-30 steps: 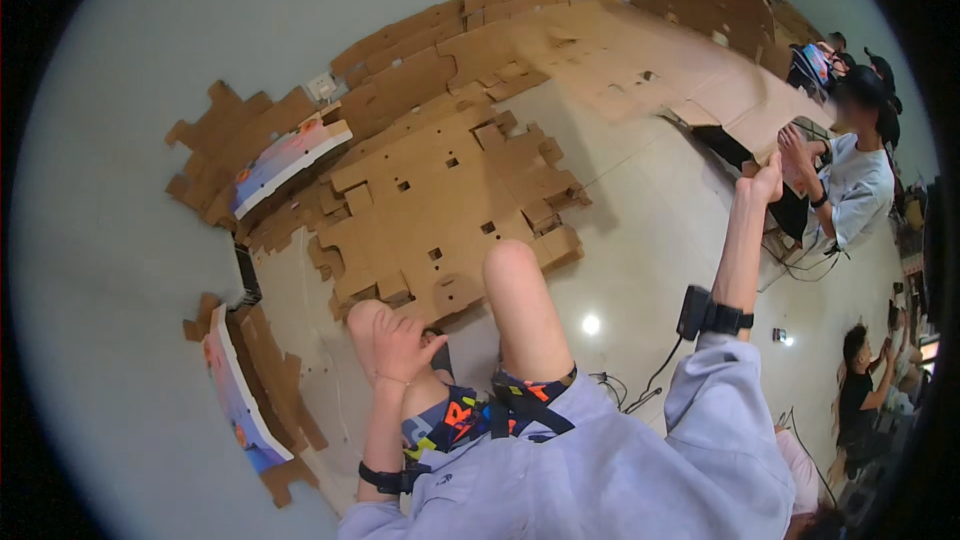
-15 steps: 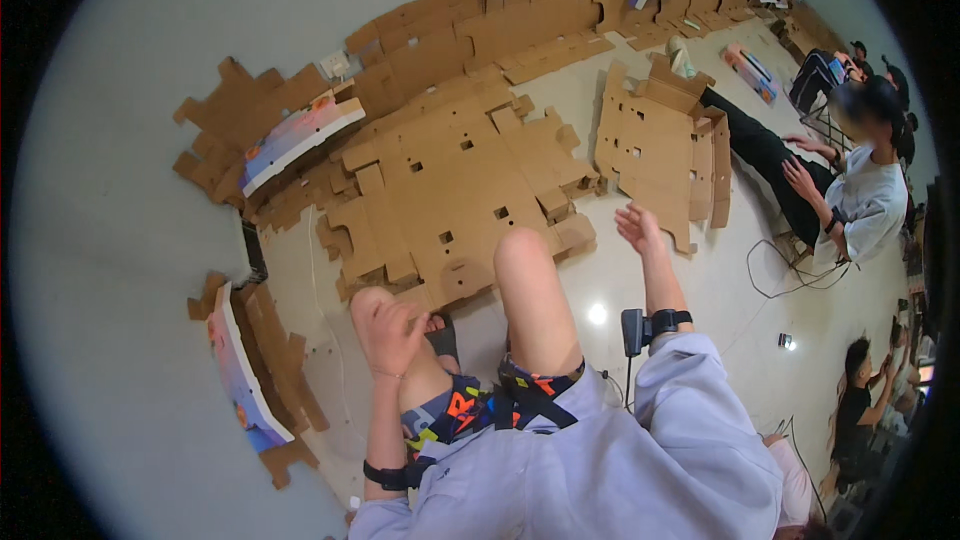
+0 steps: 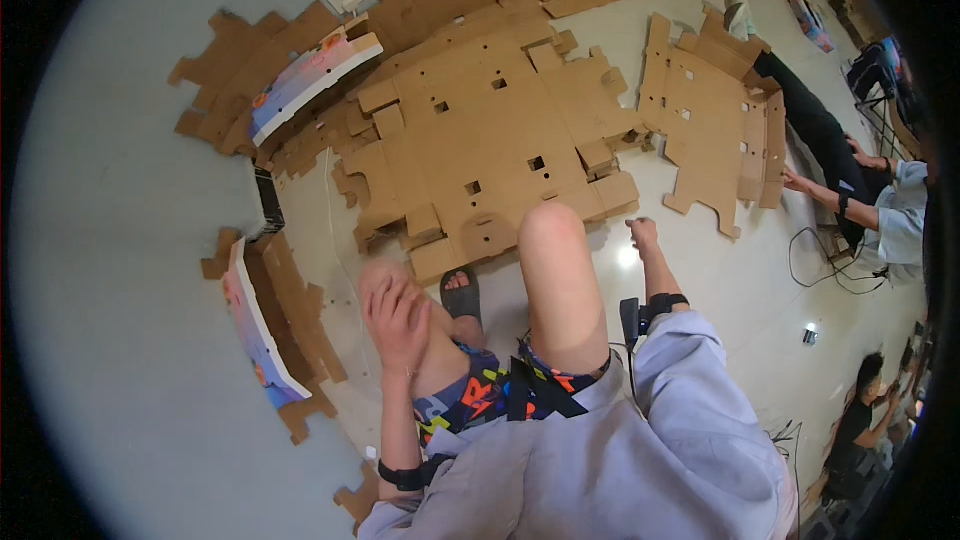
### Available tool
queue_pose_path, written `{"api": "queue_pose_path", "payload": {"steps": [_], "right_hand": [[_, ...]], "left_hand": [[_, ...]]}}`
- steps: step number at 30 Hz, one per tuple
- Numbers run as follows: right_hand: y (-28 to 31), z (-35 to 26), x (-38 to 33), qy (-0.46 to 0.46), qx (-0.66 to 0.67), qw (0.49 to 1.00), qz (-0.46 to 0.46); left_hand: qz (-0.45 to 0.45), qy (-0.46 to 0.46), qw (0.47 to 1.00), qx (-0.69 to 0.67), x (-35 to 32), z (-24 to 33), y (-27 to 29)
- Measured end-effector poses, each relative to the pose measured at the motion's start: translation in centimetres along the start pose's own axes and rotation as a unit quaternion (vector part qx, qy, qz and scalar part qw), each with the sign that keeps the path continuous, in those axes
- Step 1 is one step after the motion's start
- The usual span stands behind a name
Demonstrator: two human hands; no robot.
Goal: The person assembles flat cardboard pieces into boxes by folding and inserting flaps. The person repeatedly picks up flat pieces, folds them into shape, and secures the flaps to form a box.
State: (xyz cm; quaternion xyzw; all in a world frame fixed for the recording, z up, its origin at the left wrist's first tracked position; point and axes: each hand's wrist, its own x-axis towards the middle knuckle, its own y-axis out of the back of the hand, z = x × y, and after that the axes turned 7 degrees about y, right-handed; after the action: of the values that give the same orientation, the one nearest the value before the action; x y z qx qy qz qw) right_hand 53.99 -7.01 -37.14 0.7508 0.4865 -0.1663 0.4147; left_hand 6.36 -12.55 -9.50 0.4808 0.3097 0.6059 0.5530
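- Pale tiled floor (image 3: pixel 730 280) is lying under flattened cardboard sheets.
- We are resting our left hand (image 3: pixel 397 312), fingers loosely spread and empty, on our left knee.
- We are hovering our right hand (image 3: pixel 643 237), loosely curled and empty, near the big die-cut cardboard sheet (image 3: pixel 490 140).

The room is bright all over. A lamp from above makes a shiny white spot on the floor (image 3: pixel 628 257). Shadows are soft and pale. The picture is round with black corners, and straight edges bend near the rim.
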Motion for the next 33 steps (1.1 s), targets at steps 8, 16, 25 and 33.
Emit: {"api": "queue_pose_path", "payload": {"steps": [8,16,25,33], "right_hand": [[-3.6,-1.2,7.1,0.177,-0.155,0.955,0.177],[-5.3,-6.9,-1.6,0.225,-0.332,0.888,0.225],[-4.8,-12.0,-4.6,0.287,-0.329,0.896,0.083],[2.3,-38.9,-19.1,0.648,-0.030,0.727,0.225]], "left_hand": [[-0.001,0.020,1.000,0.010,0.0,0.6,0.1],[-0.009,0.027,1.000,0.006,2.5,1.9,-0.3],[0.018,0.010,1.000,-0.009,0.9,1.2,-0.8],[-0.096,0.236,0.892,-0.372,3.5,3.3,-4.4]]}}
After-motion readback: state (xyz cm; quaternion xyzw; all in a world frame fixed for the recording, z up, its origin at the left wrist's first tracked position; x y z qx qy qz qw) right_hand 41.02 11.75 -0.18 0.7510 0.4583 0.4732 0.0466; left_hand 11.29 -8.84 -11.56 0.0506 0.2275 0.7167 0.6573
